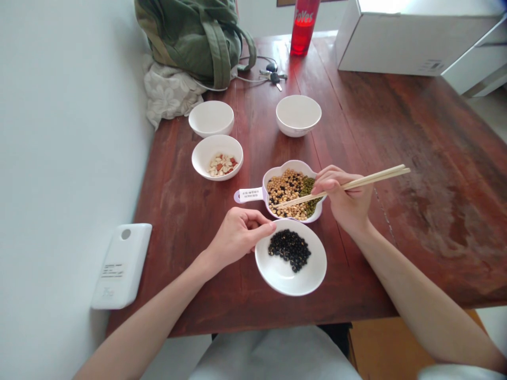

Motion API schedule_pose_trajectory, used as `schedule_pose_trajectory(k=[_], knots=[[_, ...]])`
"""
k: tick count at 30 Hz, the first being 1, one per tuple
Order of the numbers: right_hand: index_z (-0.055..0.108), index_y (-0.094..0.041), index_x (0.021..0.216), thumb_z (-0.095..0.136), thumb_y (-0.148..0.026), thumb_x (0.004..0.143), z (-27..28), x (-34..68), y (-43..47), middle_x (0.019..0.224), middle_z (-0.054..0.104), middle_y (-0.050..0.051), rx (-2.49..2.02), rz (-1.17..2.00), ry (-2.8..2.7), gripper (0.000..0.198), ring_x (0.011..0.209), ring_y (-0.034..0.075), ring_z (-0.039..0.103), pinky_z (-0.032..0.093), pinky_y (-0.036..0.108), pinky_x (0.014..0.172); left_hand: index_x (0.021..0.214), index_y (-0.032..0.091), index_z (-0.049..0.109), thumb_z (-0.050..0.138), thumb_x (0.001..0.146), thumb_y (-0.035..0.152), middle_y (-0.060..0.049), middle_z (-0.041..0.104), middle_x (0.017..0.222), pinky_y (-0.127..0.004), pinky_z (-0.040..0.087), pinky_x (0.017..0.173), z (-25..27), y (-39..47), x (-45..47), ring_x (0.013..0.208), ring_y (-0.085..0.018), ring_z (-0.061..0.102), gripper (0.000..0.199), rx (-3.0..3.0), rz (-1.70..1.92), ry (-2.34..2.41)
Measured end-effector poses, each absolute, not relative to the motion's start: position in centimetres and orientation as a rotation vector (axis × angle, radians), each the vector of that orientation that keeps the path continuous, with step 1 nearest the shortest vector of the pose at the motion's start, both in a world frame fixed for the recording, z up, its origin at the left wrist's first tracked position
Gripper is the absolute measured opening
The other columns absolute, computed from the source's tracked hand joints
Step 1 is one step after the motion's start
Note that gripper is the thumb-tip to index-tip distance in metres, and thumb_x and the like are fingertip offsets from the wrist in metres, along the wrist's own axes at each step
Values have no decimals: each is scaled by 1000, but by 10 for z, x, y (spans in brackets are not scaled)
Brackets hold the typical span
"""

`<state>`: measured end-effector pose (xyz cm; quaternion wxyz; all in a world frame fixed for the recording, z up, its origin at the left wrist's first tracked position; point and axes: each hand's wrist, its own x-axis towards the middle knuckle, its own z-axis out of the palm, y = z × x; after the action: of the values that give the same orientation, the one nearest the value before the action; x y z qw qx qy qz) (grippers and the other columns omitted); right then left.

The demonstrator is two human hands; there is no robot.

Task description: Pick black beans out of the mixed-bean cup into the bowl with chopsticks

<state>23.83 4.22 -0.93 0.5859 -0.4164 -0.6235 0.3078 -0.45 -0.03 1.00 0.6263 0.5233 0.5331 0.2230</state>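
My right hand grips a pair of wooden chopsticks, their tips down among the beans in a flower-shaped dish with a lilac-edged handle. Yellow soybeans fill most of that dish, mixed with scattered black beans, and green mung beans lie along its right side. My left hand pinches the upper left rim of a white bowl, which is close in front of the dish. Black beans lie inside this bowl. Whether the chopstick tips hold a bean I cannot tell.
A white bowl with pale and reddish nut pieces stands left, with two other white bowls behind. A green bag, keys, a red bottle and a white box are farther back. A power bank is at left.
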Motion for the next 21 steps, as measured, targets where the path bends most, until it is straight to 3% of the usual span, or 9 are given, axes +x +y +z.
schedule_pose_trajectory(k=[6,21], knots=[[74,-23,61,68,-31,91,-12,238,42,60,67,2,-955,747,-1489,31,67,18,61,49,35,69,78,10,75,77,83,36,1,61,49,-14,32,36,11,0,-4,38,-5,44,26,1197,510,1231],[75,-20,60,69,-31,90,-11,237,42,62,68,2,-1088,875,-1394,33,64,14,61,46,29,63,79,10,76,75,85,40,-2,62,50,-16,32,38,7,0,-6,39,-6,47,30,1251,506,1237]])
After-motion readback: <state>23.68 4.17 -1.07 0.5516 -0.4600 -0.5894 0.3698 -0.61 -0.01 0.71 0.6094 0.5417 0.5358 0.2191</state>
